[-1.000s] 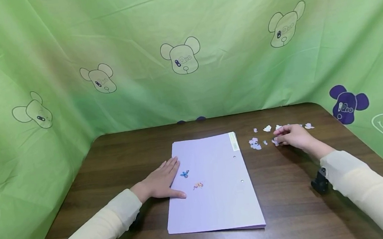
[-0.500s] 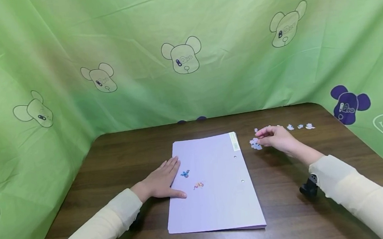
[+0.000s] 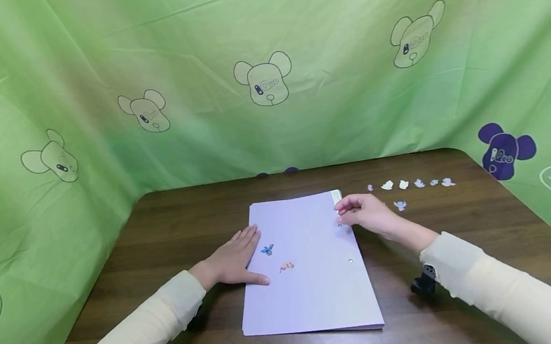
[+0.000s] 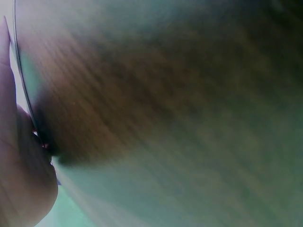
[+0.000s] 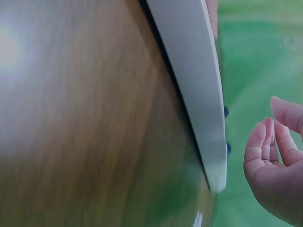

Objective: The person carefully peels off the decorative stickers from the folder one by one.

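My left hand (image 3: 231, 258) lies flat with spread fingers on the left edge of a pale lavender folder (image 3: 312, 296). It also shows at the left of the left wrist view. On the folder near its thumb are a small blue butterfly-like sticker (image 3: 267, 250) and an orange one (image 3: 287, 267). My right hand (image 3: 366, 216) hovers over the folder's upper right edge, fingers bent. The right wrist view shows a gap between thumb and fingers (image 5: 255, 146), with nothing visible in it. A bluish sticker (image 3: 400, 205) lies to its right.
Several small cut-out stickers, among them a white one (image 3: 387, 185), form a row at the back right of the brown table (image 3: 180, 214). A green printed curtain (image 3: 204, 151) hangs behind the table. The folder has punched holes and a label at its right side.
My right hand has moved left from the bluish sticker, past a cluster of stickers, to the folder's right edge. It now covers the cluster's place. My left hand has stayed put.
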Demonstrator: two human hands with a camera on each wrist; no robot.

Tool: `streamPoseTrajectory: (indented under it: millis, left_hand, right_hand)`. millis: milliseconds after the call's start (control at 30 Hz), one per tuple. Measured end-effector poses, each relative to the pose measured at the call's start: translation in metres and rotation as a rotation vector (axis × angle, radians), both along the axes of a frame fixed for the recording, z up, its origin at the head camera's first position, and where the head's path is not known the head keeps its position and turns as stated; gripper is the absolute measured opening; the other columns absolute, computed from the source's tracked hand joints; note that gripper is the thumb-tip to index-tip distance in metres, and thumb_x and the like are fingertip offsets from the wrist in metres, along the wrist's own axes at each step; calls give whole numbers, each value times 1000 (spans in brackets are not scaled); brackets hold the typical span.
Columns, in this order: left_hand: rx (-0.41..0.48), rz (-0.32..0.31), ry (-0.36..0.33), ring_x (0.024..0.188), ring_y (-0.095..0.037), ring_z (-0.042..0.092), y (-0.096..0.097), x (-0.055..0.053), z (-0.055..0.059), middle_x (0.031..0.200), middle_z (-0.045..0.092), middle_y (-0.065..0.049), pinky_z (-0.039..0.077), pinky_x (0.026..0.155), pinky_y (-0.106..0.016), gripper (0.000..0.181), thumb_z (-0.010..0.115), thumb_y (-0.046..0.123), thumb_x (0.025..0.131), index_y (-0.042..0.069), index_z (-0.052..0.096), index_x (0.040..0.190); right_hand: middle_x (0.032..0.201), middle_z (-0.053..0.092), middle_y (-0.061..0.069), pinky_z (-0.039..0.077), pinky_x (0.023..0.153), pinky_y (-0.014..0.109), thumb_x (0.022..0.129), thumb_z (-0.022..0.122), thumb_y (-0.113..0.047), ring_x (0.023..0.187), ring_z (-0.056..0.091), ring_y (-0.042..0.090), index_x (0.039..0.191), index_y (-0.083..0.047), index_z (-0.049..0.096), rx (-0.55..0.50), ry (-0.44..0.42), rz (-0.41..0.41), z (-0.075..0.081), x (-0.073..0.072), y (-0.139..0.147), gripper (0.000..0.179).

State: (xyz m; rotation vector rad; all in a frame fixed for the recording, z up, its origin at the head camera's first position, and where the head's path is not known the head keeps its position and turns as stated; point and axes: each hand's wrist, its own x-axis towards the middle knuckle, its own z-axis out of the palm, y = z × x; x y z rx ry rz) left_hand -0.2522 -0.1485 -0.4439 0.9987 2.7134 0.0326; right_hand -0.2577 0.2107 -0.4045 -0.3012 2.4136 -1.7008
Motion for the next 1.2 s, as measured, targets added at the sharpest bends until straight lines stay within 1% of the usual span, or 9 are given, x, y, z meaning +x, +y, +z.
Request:
streamPoseTrajectory:
  millis: [167, 267, 367, 633, 900, 1033, 1200]
  left_hand:
    - [-8, -7, 4, 147, -18, -4, 1, -1, -1, 162, -2, -9, 4, 117, -36, 121, 41, 88, 74, 5, 7, 156]
    - [-10, -9, 3, 147, -18, -4, 1, -1, 0, 162, -2, -9, 4, 117, -36, 121, 41, 88, 75, 5, 6, 156]
    - [-13, -7, 1, 147, -19, -3, 2, 0, 0, 162, -1, -9, 4, 117, -36, 121, 41, 87, 75, 5, 7, 156]
    - [-10, 3, -6, 147, -19, -3, 1, 0, 1, 162, -1, -9, 4, 117, -35, 120, 43, 86, 75, 5, 7, 156]
    - [-11, 5, -3, 147, -19, -3, 1, -1, -2, 162, -1, -9, 4, 117, -36, 122, 41, 88, 74, 6, 7, 156]
    - [-19, 12, -6, 147, -19, -3, 1, -1, -1, 162, -2, -9, 5, 117, -36, 122, 42, 88, 73, 6, 6, 156]
    - [-21, 11, -9, 147, -20, -3, 1, 0, 2, 162, -2, -9, 5, 117, -36, 122, 42, 88, 74, 5, 6, 156]
  right_hand:
    - [92, 62, 10, 49, 66, 23, 83, 71, 0, 79, 59, 14, 113, 14, 58, 1, -20, 38, 0, 9, -21, 35]
    - [91, 62, 12, 48, 62, 23, 83, 71, 1, 78, 59, 15, 112, 14, 58, -16, -25, 68, -2, 14, -32, 35]
    - [91, 62, 12, 49, 62, 23, 83, 71, 1, 78, 59, 16, 111, 15, 57, -32, -15, 103, -6, 17, -42, 34]
    - [88, 61, 9, 50, 63, 23, 83, 72, 1, 77, 58, 19, 107, 12, 60, -18, 16, 132, -17, 26, -65, 29]
    - [89, 61, 15, 47, 66, 21, 79, 76, 1, 78, 56, 19, 104, 9, 62, -9, 30, 256, -24, 30, -79, 29]
    - [90, 60, 14, 48, 68, 21, 79, 76, 2, 78, 56, 19, 104, 9, 63, 3, 37, 316, -23, 30, -85, 29]
    - [89, 61, 13, 50, 70, 22, 78, 76, 4, 80, 57, 18, 103, 8, 63, 24, 63, 382, -28, 27, -89, 29]
